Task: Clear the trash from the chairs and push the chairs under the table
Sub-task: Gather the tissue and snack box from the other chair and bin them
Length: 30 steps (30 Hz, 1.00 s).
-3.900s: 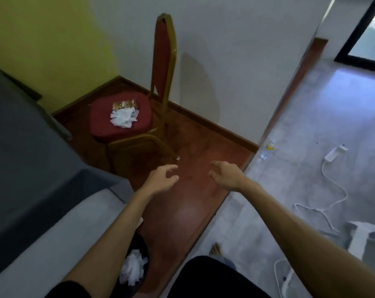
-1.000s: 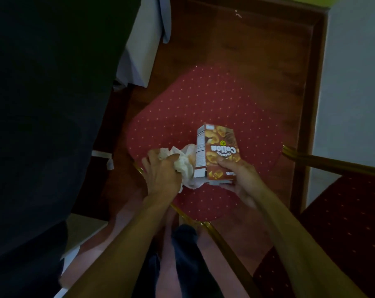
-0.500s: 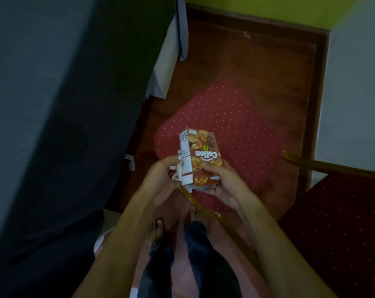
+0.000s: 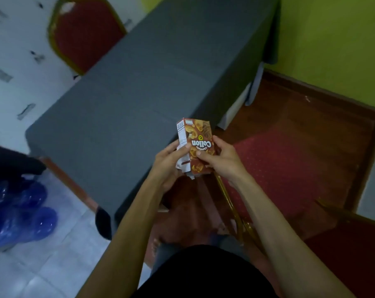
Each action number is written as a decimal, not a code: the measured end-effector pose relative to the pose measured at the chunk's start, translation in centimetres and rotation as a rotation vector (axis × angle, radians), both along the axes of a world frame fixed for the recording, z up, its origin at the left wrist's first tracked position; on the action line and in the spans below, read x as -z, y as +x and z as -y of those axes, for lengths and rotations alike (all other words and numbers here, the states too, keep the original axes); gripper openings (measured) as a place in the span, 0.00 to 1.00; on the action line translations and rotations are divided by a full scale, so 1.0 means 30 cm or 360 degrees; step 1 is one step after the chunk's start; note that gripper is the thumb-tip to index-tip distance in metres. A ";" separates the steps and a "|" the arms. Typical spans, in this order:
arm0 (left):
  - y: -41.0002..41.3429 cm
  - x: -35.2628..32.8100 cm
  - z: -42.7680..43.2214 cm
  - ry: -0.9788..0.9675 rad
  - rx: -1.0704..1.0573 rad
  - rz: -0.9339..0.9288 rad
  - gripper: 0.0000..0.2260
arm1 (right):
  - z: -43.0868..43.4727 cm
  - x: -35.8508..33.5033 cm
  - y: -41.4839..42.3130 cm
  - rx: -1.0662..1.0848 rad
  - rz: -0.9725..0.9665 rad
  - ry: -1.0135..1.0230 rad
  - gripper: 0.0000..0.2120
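A: What do the two hands hold?

B: Both hold one snack box (image 4: pixel 196 145), brown and orange, upright, its printed name upside down to the camera. The right hand (image 4: pixel 222 161) is closed on the box's right side, thumb across the front face. The left hand (image 4: pixel 168 162) is closed on the white side panel, thumb pressed near the front edge.

A: Is anything else in the grip?

B: Yes: crumpled white tissue (image 4: pixel 185 168) shows between the left palm and the foot of the box (a small tuft hangs below the box's lower edge). How much tissue is bunched there cannot be told.

A: Where is the box relative to the furniture?

B: It is raised in the air, above the near edge of the red chair seat (image 4: pixel 274 166), beside the corner of the table (image 4: pixel 139 93) with the dark grey cloth. The seat, dotted with pale specks, lies to the right of the hands and bears nothing visible; its gold frame (image 4: pixel 229 203) runs below the right wrist.

A: Other features?

B: A second red chair (image 4: pixel 83 33) with gold trim stands at the far side of the table. Blue plastic bags (image 4: pixel 16 211) lie on the pale tiled floor at the left. A green wall (image 4: pixel 337 46) rises behind the table's end.
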<state>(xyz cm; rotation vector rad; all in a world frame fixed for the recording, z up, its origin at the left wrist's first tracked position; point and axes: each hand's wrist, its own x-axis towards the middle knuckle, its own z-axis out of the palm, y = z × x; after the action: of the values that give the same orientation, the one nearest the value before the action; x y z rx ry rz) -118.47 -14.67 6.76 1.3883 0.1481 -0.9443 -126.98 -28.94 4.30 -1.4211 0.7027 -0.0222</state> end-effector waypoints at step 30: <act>0.177 0.119 -1.457 0.0422 -0.0969 -0.0055 0.07 | -1.458 -0.015 0.429 -0.1161 -0.0180 -0.0562 0.28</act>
<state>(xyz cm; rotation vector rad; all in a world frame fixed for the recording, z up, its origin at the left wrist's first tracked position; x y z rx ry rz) -113.14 29.05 3.18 1.4434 0.7012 -0.4466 -114.10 14.80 4.76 -1.9624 0.2401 0.5291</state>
